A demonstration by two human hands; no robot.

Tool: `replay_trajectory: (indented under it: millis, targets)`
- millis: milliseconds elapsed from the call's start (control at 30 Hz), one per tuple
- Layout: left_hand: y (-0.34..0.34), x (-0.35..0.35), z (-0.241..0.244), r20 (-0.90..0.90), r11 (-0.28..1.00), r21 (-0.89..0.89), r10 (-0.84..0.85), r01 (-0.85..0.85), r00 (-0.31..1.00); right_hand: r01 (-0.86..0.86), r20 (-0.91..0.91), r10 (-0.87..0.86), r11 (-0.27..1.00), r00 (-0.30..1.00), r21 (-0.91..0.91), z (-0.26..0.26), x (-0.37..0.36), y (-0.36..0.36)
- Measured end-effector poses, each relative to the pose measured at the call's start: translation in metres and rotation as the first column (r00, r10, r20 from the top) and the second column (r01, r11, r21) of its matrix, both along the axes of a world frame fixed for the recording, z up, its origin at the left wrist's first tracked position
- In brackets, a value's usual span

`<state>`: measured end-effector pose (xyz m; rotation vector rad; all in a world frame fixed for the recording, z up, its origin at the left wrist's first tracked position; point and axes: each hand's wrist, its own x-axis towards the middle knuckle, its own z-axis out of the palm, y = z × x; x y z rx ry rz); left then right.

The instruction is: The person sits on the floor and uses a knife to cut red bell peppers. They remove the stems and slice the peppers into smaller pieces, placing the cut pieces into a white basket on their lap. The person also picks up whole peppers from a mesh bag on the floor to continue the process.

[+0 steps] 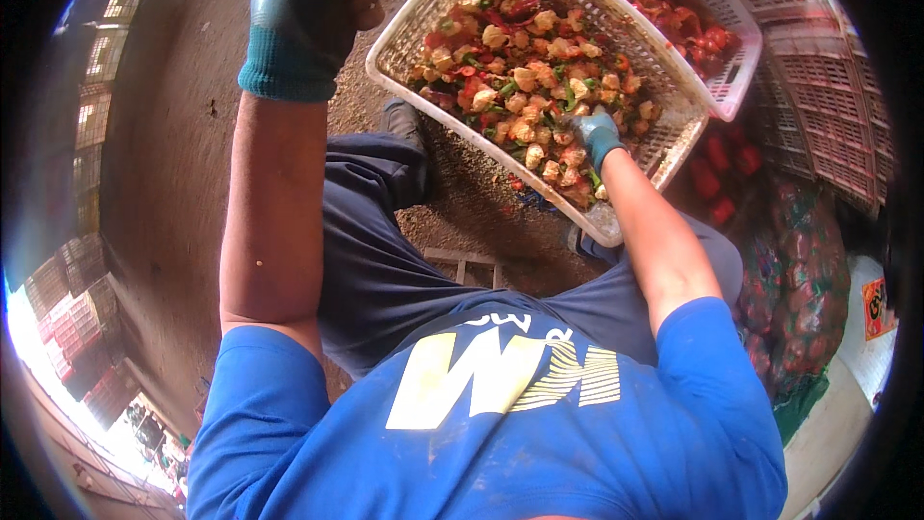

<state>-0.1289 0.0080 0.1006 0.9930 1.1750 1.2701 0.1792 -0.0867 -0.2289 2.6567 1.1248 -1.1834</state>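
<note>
A white plastic crate [469,131] stands tilted between my knees, filled with pale pepper seed cores, green stems and red scraps [530,87]. My right hand [598,131], in a white and teal glove, reaches into it at the near right; its fingertips are among the cores, so its grip is hidden. Raised near the camera, my left hand [317,11] wears a similar glove and is left of the crate. Its fingers look bent and shadowed, and whether they hold anything does not show.
Behind the crate is another white crate [743,76] with red pepper pieces [700,36]. Stacked crates [823,97] rise at the right, above loose red peppers [711,173] and net sacks [801,282]. Seeds litter the floor [354,97]. More crates [90,115] line the far left.
</note>
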Motion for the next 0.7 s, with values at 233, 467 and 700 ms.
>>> replay_trajectory:
  millis: [233, 467, 700]
  targets:
    - [0.004, -0.015, -0.006, 0.069, 0.999, 0.016, -0.049, 0.048, 0.996, 0.243, -0.090, -0.239, 0.969, 0.967, 0.045, 0.019, -0.009, 0.011]
    - [-0.009, -0.006, 0.006, 0.076, 0.997, 0.064, -0.037, 0.032, 0.996, 0.293, -0.265, -0.276, 0.956, 0.924, 0.025, -0.029, 0.025, 0.011]
    - [-0.002, -0.014, 0.000, 0.031, 0.996, 0.084, 0.027, -0.029, 0.999, 0.270, -0.123, -0.249, 0.942, 0.961, 0.202, -0.027, 0.002, 0.015]
